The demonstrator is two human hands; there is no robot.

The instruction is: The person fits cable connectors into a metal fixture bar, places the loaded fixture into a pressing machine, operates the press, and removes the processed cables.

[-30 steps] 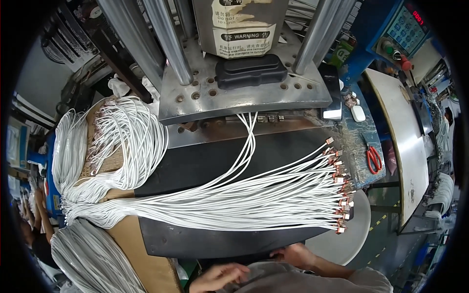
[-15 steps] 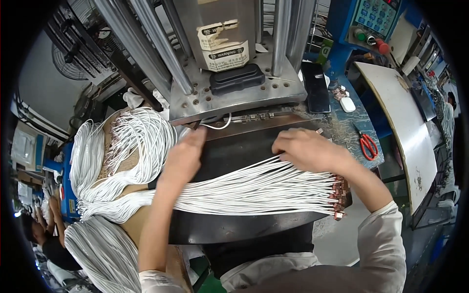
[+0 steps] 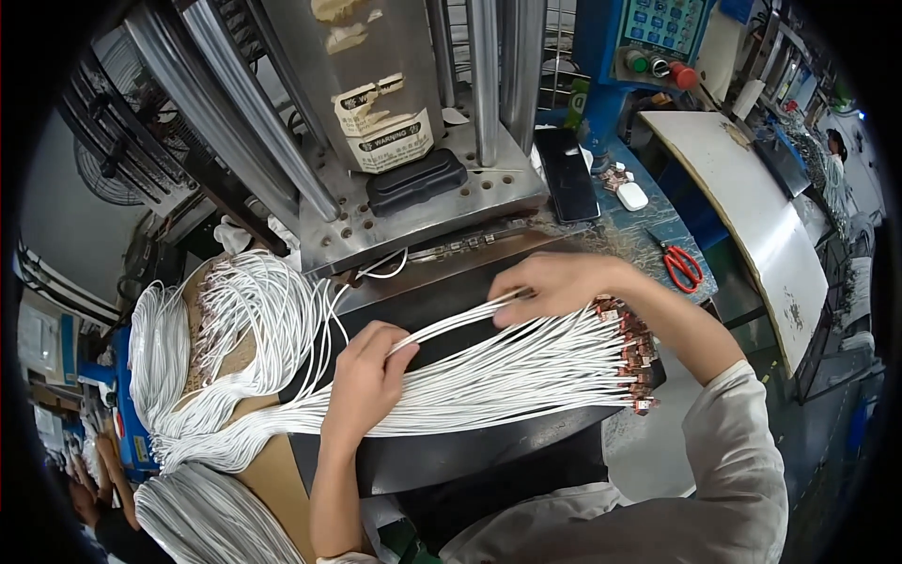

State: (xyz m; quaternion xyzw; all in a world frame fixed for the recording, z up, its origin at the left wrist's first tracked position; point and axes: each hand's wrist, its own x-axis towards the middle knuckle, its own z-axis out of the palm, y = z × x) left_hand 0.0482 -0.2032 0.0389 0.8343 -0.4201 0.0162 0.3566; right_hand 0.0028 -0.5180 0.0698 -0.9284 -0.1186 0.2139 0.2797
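The left hand [image 3: 365, 381] and right hand [image 3: 554, 285], set apart, each grip a few white cables [image 3: 451, 325] running lengthwise between them, slanting away rightward along the larger bundle [image 3: 498, 376], the right hand nearer its plugs [image 3: 637, 352].

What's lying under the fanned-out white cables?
A black work surface shows beside the white cables, with brown cardboard toward the left; whatever lies directly beneath the bundle is hidden.

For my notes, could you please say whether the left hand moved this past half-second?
Yes, the left hand moved away from the press plate, toward the near side.
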